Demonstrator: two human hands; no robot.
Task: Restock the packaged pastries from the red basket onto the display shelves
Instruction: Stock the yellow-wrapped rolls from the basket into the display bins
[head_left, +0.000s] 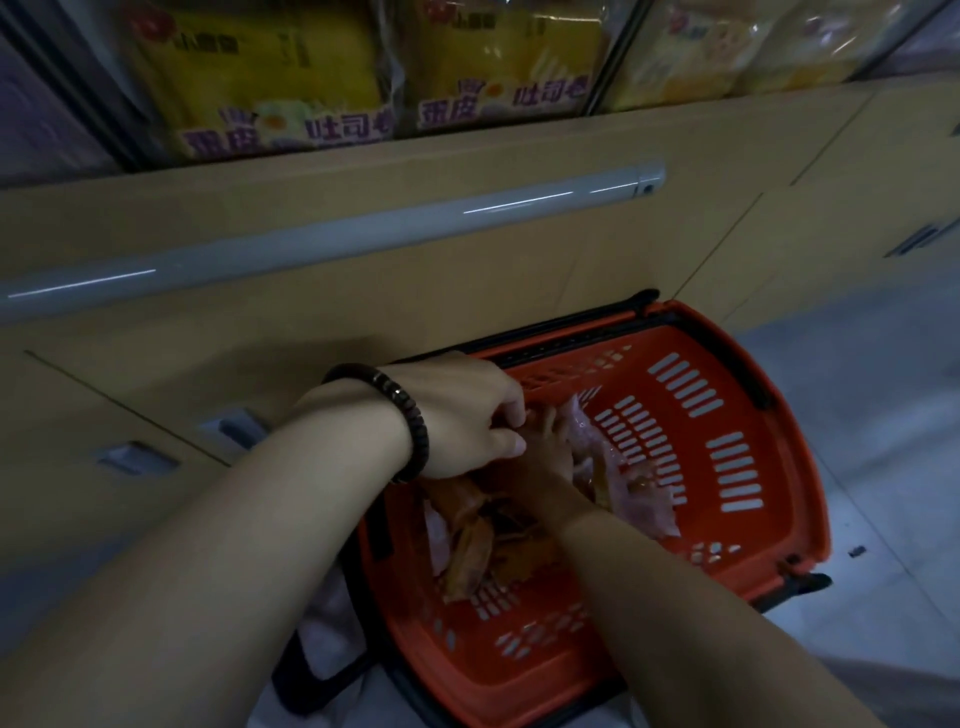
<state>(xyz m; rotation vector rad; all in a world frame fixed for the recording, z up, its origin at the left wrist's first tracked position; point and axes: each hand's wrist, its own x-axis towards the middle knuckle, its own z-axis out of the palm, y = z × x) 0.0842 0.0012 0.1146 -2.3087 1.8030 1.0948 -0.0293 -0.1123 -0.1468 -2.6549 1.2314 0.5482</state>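
Note:
The red basket (727, 467) stands on the floor against the shelf base. Inside it lie several packaged pastries in clear and pink wrappers (639, 493), with more orange-brown ones (472, 551) under my arms. My left hand (467, 415), with a dark bead bracelet on its wrist, reaches into the basket with its fingers closed on the packets in the middle. My right hand (545, 462) is lower in the basket among the same packets, mostly hidden by my left hand; its grip does not show clearly.
Above the basket, the display shelf holds yellow bread packages (270, 78) behind a tan wooden front (467, 260) with a grey rail (332, 234). Light floor tiles (883, 415) lie to the right. The basket's black handle (322, 680) hangs at the near left.

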